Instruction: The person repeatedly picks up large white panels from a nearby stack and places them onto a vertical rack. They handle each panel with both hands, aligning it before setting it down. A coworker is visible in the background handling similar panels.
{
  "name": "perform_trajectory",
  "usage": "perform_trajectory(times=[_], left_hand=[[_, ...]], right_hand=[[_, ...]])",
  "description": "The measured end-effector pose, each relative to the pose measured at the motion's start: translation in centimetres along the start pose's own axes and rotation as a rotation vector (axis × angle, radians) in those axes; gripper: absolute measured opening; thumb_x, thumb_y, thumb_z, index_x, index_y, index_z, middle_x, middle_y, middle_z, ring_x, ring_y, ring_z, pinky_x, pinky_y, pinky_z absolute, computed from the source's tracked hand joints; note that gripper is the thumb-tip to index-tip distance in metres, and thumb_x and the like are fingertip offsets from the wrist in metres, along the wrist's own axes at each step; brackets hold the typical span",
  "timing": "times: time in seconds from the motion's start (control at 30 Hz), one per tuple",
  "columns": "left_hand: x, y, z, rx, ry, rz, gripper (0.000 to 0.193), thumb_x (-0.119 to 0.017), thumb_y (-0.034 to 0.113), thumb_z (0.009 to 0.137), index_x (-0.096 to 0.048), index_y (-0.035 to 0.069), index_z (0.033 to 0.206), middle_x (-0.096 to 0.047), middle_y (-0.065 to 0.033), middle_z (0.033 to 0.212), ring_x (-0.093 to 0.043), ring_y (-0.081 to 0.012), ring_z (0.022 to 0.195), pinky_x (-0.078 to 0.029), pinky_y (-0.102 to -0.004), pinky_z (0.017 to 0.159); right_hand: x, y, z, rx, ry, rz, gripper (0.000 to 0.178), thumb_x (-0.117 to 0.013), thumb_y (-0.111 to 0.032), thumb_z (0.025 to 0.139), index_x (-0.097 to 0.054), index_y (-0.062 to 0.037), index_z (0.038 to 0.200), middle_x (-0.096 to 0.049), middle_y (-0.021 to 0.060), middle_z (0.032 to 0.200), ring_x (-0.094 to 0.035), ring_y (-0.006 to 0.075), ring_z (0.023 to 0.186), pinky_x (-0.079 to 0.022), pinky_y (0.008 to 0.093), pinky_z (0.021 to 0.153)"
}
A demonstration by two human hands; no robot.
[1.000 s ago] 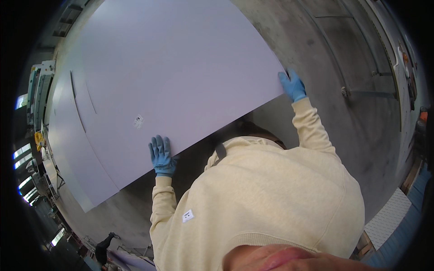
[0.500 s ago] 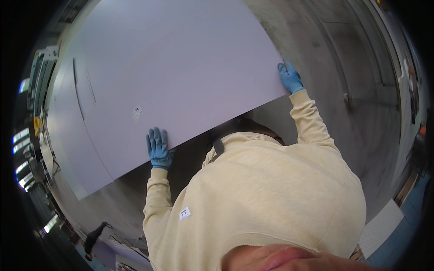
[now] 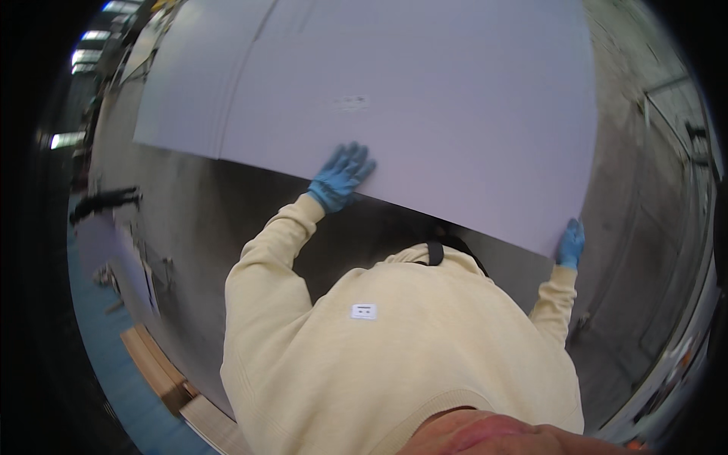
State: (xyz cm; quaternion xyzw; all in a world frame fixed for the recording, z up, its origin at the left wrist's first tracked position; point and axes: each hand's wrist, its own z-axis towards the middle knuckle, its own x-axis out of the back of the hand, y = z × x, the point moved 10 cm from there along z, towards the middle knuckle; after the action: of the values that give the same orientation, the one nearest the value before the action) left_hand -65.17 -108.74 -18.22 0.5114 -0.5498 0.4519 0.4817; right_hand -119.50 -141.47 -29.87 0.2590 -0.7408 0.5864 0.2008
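Note:
A large, flat, pale lilac panel [image 3: 455,98] spreads out in front of me, its near edge just beyond my body. My left hand [image 3: 341,176], in a blue glove, lies flat on top by that near edge, fingers stretched out and the thumb side at the edge. A whitish scuffed patch [image 3: 352,103] marks the surface beyond these fingers. At the near right corner, my blue-gloved right hand [image 3: 570,244] grips the panel's side edge. Part of its fingers is hidden. Toward the left, a long seam or step line [image 3: 241,83] runs across the lilac surface.
Grey floor [image 3: 182,201] shows to the left and under the near edge. Long brown boards or cartons [image 3: 155,364] lie at lower left, near a blue floor strip [image 3: 98,311]. A person in dark clothes [image 3: 106,202] is far left. Metal framing [image 3: 667,95] stands at right.
My view has swung round, so the panel's near edge now slopes down to the right. Both hands stay at the panel, appearing farther right in view. Boards have come into view at lower left.

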Motion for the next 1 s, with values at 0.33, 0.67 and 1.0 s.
perform_trajectory(times=[0.33,0.67,1.0], left_hand=[[1.8,1.1,-1.7,-0.048,0.170,-0.058,0.098,-0.077,0.054,0.081,-0.037,0.017,0.162,-0.029,-0.0178,0.169,-0.023,-0.0385,0.158,-0.015,-0.0545,0.129],[3.2,1.8,-4.3,-0.069,0.392,-0.054,0.093,-0.063,0.059,0.089,-0.032,0.011,0.163,-0.025,-0.0202,0.171,-0.018,-0.0386,0.160,-0.008,-0.0571,0.130],[4.1,-2.5,-30.9,0.337,0.554,-0.392,0.080,-0.065,0.048,0.094,-0.044,0.000,0.155,-0.035,-0.0235,0.165,-0.027,-0.0377,0.157,-0.019,-0.0543,0.129]], right_hand=[[2.4,2.3,1.2,0.112,0.085,-0.147,0.056,-0.045,-0.037,0.110,-0.055,0.0073,0.142,-0.064,0.0208,0.138,-0.060,0.0307,0.126,-0.045,0.0391,0.111],[5.8,-6.1,-1.2,-0.015,0.364,-1.014,0.077,-0.048,-0.060,0.101,-0.045,-0.0063,0.156,-0.043,0.0235,0.161,-0.044,0.0394,0.145,-0.040,0.0505,0.116],[-29.1,-34.2,-34.7,1.024,-0.010,-0.337,0.059,-0.066,-0.026,0.101,-0.049,0.0072,0.147,-0.045,0.0286,0.157,-0.044,0.0413,0.146,-0.034,0.0472,0.123]])
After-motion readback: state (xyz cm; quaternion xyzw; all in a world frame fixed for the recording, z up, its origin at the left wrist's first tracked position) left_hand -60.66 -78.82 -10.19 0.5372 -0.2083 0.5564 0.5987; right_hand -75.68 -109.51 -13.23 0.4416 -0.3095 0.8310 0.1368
